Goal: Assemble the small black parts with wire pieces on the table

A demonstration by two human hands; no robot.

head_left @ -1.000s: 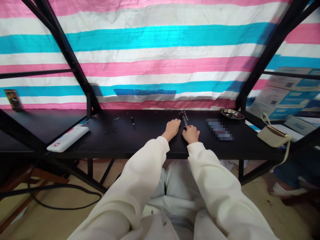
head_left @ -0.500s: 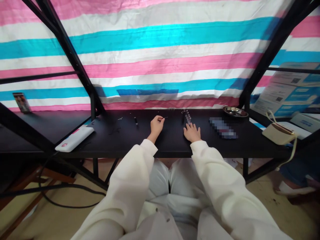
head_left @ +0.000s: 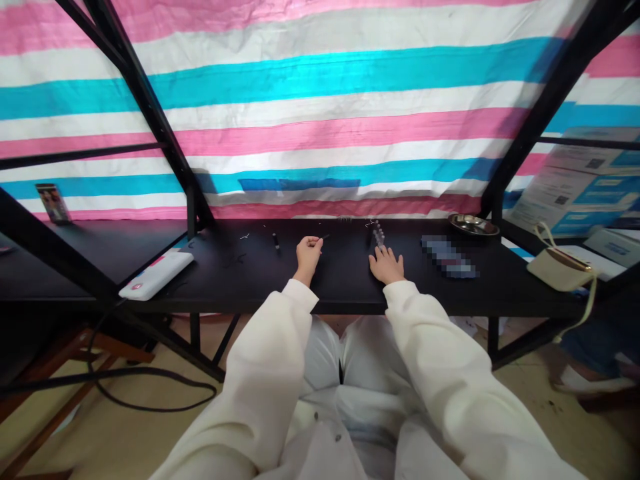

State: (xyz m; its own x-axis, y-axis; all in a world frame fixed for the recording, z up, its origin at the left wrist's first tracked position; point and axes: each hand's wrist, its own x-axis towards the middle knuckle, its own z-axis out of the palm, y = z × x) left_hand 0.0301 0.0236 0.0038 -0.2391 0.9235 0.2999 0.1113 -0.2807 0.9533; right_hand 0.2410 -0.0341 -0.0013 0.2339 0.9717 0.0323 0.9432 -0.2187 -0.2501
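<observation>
My left hand (head_left: 309, 259) hovers at the middle of the black table (head_left: 240, 283), its thumb and fingers pinched on a thin dark stick (head_left: 325, 237) that points to the right. What kind of stick it is, I cannot make out. To the right, my right hand (head_left: 387, 265) lies flat with its fingers spread, the fingertips at the near end of a strip of small clear, knobbly pieces (head_left: 379, 235). Whether they press on the strip is unclear. A small dark tube with a pale band (head_left: 276, 242) stands or lies left of my left hand.
At the left lies a white power-bank-like box (head_left: 157, 275). A blurred-out packet (head_left: 449, 256), a round metal dish (head_left: 474, 225) and a cream handbag (head_left: 560, 268) are on the right. Black frame posts (head_left: 173, 153) rise on both sides, before a striped sheet (head_left: 340, 87).
My left hand has drawn slightly left and toward me, still pinching the thin stick. My right hand stays by the clear strip. The view has shifted slightly.
</observation>
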